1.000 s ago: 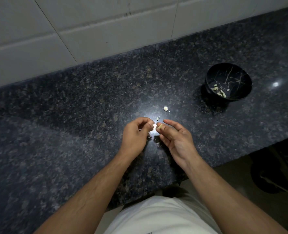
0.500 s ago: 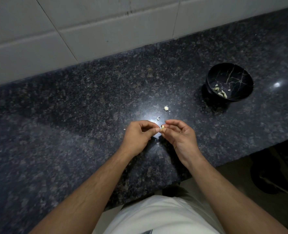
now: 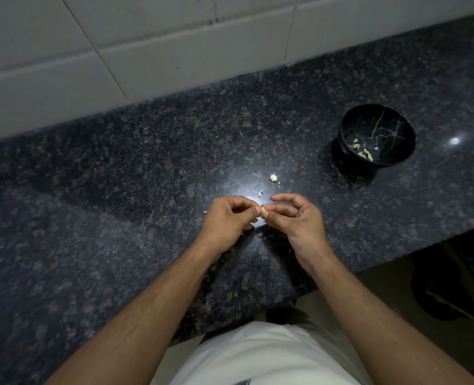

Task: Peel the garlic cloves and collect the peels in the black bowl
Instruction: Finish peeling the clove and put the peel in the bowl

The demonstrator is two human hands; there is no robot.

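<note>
Both hands have closed in since a second ago, left hand [image 3: 226, 220] and right hand [image 3: 297, 218] pinching one garlic clove [image 3: 263, 212] (mid-peel, I judge) above the counter [image 3: 119, 190]; next, loosened skin goes right into the black bowl [image 3: 349, 126].

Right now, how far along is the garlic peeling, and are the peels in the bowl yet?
Done: some pale peels already lie in the black bowl.

In hand: the left hand and right hand both pinch a garlic clove between their fingertips.

Left: a pale scrap and a smaller bit lie loose on the counter, outside the bowl.
</note>
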